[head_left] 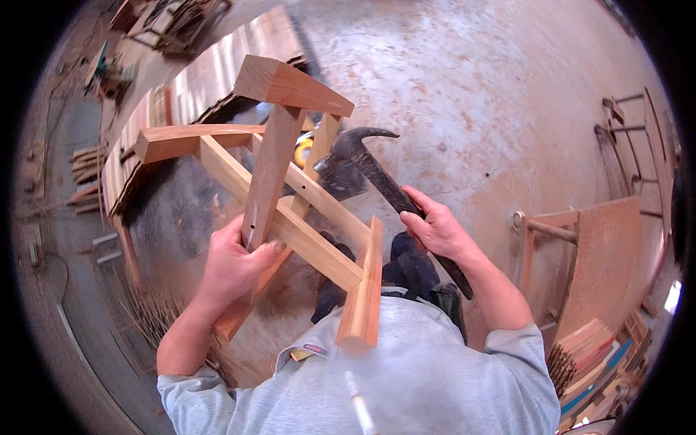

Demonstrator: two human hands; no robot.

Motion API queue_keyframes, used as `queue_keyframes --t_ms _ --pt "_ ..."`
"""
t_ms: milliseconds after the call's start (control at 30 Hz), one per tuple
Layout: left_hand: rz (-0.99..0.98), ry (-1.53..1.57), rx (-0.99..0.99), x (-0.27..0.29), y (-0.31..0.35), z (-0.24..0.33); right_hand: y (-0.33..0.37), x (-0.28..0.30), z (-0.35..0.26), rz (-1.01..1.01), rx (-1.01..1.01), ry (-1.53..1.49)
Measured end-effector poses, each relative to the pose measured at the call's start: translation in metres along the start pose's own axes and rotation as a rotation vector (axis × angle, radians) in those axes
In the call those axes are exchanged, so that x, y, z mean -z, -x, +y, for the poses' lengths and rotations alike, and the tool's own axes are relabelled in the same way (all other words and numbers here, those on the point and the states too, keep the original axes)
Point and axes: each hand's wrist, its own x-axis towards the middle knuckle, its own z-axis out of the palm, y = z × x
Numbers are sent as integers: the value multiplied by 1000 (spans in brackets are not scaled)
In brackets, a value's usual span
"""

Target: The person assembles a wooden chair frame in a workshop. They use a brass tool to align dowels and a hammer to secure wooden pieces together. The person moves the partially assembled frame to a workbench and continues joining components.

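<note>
L hand clamped on reddish-brown wooden stool frame w/ pale cross rails, held over dusty concrete floor | R hand gripping dark steel claw hammer, just R of frame | hammer axis slants up-left, head beside rails; R hand nearer the head

Wooden frame at centre, gripped at one leg by left hand. Hammer right of frame, handle in right hand, head just beside the crossing rails. Stacked boards at lower right on floor.
</note>
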Motion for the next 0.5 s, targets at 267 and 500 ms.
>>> queue_keyframes --t_ms 267,500 --pt "-204 -76 -98 -104 -71 117 40 133 44 186 -65 74" --pt "-318 -184 -121 -154 -127 164 51 191 62 329 41 128"
